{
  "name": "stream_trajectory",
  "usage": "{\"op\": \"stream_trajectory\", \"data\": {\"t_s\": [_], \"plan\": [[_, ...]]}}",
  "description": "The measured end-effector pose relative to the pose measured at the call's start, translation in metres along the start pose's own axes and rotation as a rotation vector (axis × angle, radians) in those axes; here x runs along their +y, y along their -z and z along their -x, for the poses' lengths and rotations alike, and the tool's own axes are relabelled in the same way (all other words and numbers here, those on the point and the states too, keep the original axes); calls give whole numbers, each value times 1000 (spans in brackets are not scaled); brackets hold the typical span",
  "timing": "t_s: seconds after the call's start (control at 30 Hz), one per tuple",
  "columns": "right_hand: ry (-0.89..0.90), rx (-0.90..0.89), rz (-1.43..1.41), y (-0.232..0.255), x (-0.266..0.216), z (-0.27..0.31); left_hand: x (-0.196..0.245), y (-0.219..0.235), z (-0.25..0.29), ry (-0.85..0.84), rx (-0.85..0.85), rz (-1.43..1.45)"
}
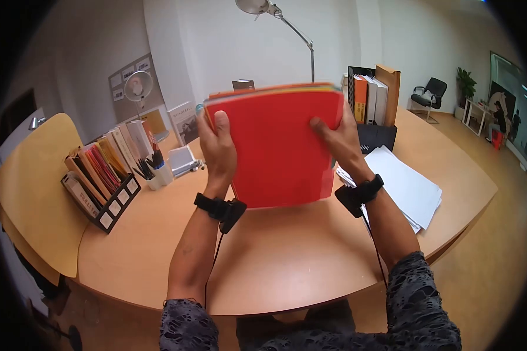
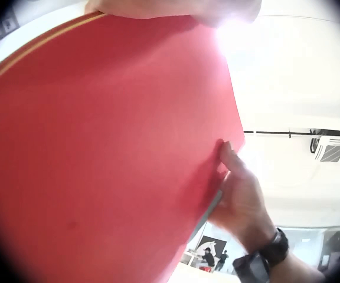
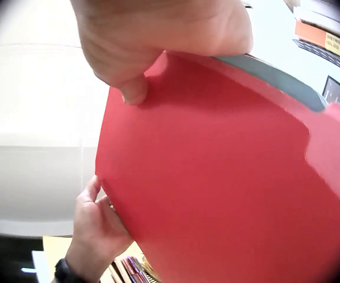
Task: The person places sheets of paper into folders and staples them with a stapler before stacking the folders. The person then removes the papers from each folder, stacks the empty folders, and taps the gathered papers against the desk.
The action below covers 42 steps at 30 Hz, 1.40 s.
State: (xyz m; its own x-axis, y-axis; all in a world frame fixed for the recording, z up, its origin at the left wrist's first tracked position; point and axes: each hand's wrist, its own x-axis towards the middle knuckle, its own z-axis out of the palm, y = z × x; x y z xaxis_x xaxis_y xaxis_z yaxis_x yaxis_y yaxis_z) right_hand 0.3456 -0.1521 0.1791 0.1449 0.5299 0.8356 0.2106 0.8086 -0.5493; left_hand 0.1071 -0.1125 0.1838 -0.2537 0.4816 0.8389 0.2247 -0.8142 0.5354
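Note:
A stack of file folders (image 1: 278,152), the nearest one red, is held up over the desk (image 1: 287,257) and faces me. Thin yellow and dark edges of other folders show along its top. My left hand (image 1: 218,151) grips the left side, thumb on the red face and fingers behind, mostly hidden. On the opposite side my right hand (image 1: 344,143) holds the edge, its thumb pressed flat on the red cover. A grey-green folder (image 3: 276,79) shows behind the red one in the right wrist view.
Loose white papers (image 1: 407,187) lie at the right, before a black file holder (image 1: 376,139) with binders. To the left stand a black organizer (image 1: 120,202) full of folders and a pen cup (image 1: 160,175). A desk lamp (image 1: 310,55) rises behind.

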Motion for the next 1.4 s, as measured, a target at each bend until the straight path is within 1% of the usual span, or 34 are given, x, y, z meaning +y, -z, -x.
{"op": "stream_trajectory", "data": {"t_s": [0.03,0.07,0.1,0.13,0.17,0.2,0.23,0.3,0.33,0.37,0.4,0.43,0.47,0.5,0.57,0.63,0.7,0.73,0.77,0.8,0.83,0.9,0.93,1.0,1.03,1.1,1.13,1.17,1.23,1.27,1.3,1.33,1.37,1.4], "plan": [[-1,6,3,-2,-3,1,1,-2,-3,-143,90,-35],[7,51,63,-4,-8,2,3,6,-4,-40,-39,-6],[16,94,122,-5,-11,2,5,5,-5,-39,-40,-4],[15,93,122,-4,-13,0,6,5,-6,-112,-94,-100],[181,95,341,-3,-13,-3,6,5,-6,-183,-148,-197],[348,96,557,-3,-12,-6,3,7,-7,-178,-149,-199],[345,93,556,-2,-9,-8,-1,9,-10,-159,-164,-249],[81,-16,305,-1,2,-8,-8,6,-10,-140,-181,-298],[79,-16,305,-2,7,-6,-10,1,-9,19,-92,-86],[21,50,266,-4,14,-5,-14,-2,-8,176,-2,126],[-37,117,227,-6,21,-3,-29,-5,-2,173,-4,127],[-33,120,226,-7,31,3,-53,-8,10,266,-102,321],[-132,82,194,-8,44,12,-56,-7,18,357,-203,514],[-234,42,162,-11,58,22,-60,-3,26,354,-205,514],[-279,74,110,-17,57,32,-51,4,38,520,-388,428],[-428,36,222,-17,49,37,-53,5,40,513,-400,417],[-410,27,170,-15,45,41,-55,6,47,335,-333,217],[-381,29,119,-12,46,42,-56,8,50,340,-337,217],[-389,32,124,-8,53,48,-57,11,55,386,-339,291],[-358,2,110,-5,65,57,-58,13,62,433,-340,367],[-319,-24,95,-3,71,62,-61,12,67,430,-346,372],[-339,27,98,-3,82,67,-69,12,75,509,-368,421],[-361,67,96,-4,83,68,-68,11,77,504,-365,423],[-349,40,64,-4,57,64,-66,10,80,433,-327,364],[-343,19,33,-3,44,62,-62,11,75,430,-325,364],[-343,-23,-22,0,35,57,-52,15,70,254,-359,234],[-336,-61,-74,2,34,59,-58,15,68,195,-361,298],[-348,-55,-71,7,44,67,-63,18,73,205,-370,299],[-298,-168,84,17,68,78,-70,25,78,320,-433,220],[-242,-251,156,19,57,80,-82,30,83,309,-432,222],[-230,-246,156,21,55,82,-96,36,90,352,-518,198],[-364,-327,163,24,55,88,-100,39,91,404,-605,171],[-513,-410,168,26,56,94,-107,45,90,413,-610,167],[-657,-454,177,29,60,97,-116,50,91,478,-695,221]]}}
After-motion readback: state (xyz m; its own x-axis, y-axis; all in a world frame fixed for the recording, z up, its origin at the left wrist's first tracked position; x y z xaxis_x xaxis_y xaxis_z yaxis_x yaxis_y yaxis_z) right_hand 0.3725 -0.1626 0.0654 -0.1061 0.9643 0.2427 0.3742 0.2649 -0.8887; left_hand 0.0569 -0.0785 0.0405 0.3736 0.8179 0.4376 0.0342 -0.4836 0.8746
